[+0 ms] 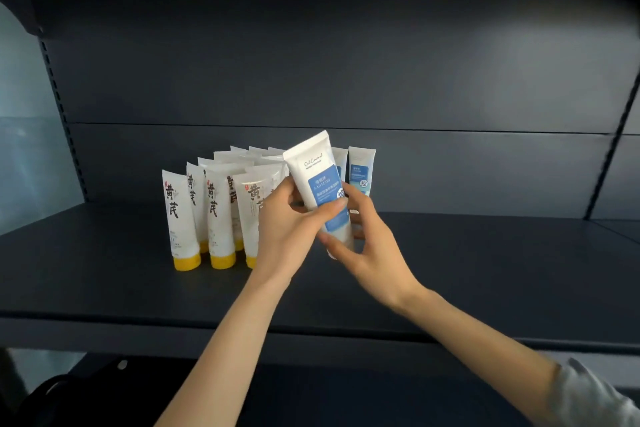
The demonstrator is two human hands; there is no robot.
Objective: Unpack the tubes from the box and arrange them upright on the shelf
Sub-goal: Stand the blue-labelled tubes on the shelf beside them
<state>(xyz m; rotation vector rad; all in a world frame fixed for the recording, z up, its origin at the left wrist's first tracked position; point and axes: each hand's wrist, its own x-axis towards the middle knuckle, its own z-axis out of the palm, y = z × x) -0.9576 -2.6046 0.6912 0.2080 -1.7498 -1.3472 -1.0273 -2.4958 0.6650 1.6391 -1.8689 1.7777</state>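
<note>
White-and-blue tube (320,189) is held in both hands above the shelf (104,274), tilted w/ crimped end up and leaning left, cap end down, hidden behind fingers. Left hand (289,229) is wrapped around its middle, thumb across the blue label; right hand (360,239) pinches lower part from the right side. Tube is not touching the shelf yet.

Step in hand, by my read: placing this one, prob. squaring it up first. Next move calls for turning it vertical, cap down, and setting it in the gap in front of the blue tubes (362,172), right of the yellow-cap tubes (214,211), w/o knocking the near row, which stands packed close. Then let go gently, since a narrow cap base tips easily.

Box isn't in view, so can't tell how many are left.
</note>
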